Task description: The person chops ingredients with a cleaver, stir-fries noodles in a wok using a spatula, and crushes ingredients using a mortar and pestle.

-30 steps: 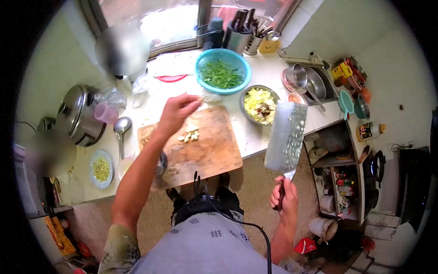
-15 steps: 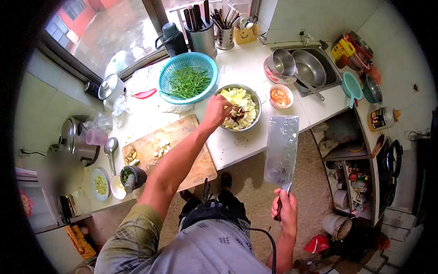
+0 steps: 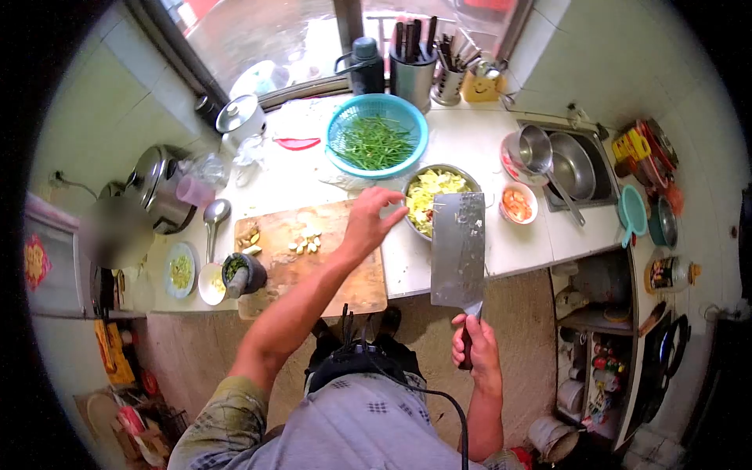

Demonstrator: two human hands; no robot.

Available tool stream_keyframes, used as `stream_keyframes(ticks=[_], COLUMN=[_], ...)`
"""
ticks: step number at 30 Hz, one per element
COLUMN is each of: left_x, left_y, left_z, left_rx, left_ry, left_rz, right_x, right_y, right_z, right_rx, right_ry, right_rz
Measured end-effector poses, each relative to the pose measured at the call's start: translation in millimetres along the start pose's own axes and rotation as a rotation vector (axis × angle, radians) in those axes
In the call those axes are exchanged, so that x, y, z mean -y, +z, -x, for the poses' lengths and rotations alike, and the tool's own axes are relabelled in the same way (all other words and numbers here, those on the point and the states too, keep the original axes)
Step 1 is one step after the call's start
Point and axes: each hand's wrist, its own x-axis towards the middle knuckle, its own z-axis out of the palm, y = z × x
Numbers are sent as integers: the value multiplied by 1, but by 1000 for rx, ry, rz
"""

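Observation:
My right hand [image 3: 476, 348] grips the dark handle of a cleaver [image 3: 458, 251], its broad wet blade pointing up and away from me. Small light bits cling to the blade. Behind it a metal bowl [image 3: 476, 179] of chopped yellow-green cabbage [image 3: 432, 188] is partly hidden. My left hand [image 3: 374, 221] hovers at the bowl's left side, above the right edge of a wooden cutting board [image 3: 345, 274]. Its fingers are curved, with a gap between thumb and forefinger and nothing visible in them. Peeled garlic cloves [image 3: 305, 240] and pieces of ginger [image 3: 249, 237] lie on the board.
A blue colander [image 3: 335, 125] of green stalks stands behind the board. To the right are a bowl of orange slices [image 3: 517, 204] and a sink [image 3: 603, 168] with pans. A mortar [image 3: 244, 274], ladle [image 3: 215, 215] and plate [image 3: 180, 270] sit at left. The counter's front edge runs before me.
My left hand has moved out of the cabbage bowl to its left, fingers parting. The cleaver now overlaps the bowl in view. My view has shifted left.

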Motion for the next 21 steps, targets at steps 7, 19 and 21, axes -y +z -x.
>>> stream_keyframes(ticks=[7, 19, 21], left_x=[-24, -1, 0], left_y=[-28, -61, -74], left_z=[15, 16, 17], left_rx=[-103, -22, 48], left_ry=[-9, 79, 120], left_rz=[-13, -226, -340], right_x=[4, 13, 15], right_y=[22, 42, 50], right_z=[-16, -26, -27], right_rx=[162, 186, 195], right_ry=[60, 104, 134], right_rz=[64, 257, 250])
